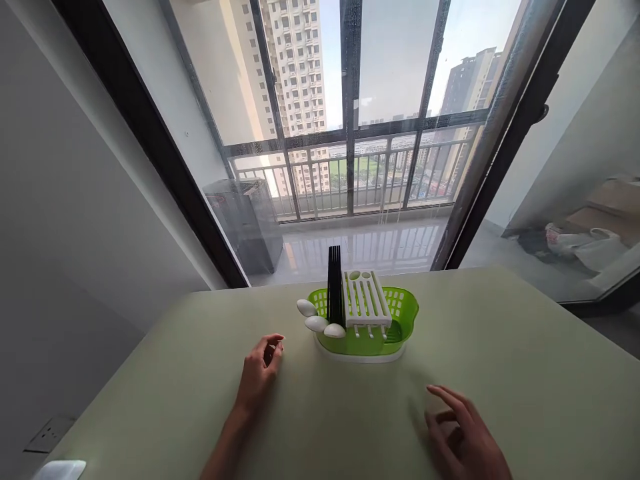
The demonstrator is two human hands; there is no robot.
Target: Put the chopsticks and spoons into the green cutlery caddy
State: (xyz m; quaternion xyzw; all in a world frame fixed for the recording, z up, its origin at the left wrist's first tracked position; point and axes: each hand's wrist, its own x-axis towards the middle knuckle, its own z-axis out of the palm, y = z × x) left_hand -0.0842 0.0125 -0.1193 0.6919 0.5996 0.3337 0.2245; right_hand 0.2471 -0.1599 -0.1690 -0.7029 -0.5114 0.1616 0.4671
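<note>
big glass window (351,80) at the back w/ tall bldgs (295,67) outside; pale green table (325,427) in front of it. on the table, twd the far edge & abt mid-width, stands a green basket (357,345) on a white base (365,359). both hands hold nothing: right hand (465,427), lower rt & nearer the viewer, fingers bent, thumb & forefinger well apart, basket ahead of it & to its left, w/ a clear gap btwn; left hand (263,360), fingers loosely curled, thumb & forefinger tips near each other w/ a small gap, basket just off to its right, not touched. can't tell if either hand rests on the table. in the basket, abt the middle, a white slotted rack (368,300), tilted; left of it a bundle of black sticks (334,287), approx upright, tops well above the rim; 3 white spoons (316,324) at the basket's left end, heads out over the edge, nearest one by the left hand; smallest, white hooks (371,331) along the rack's lower edge
</note>
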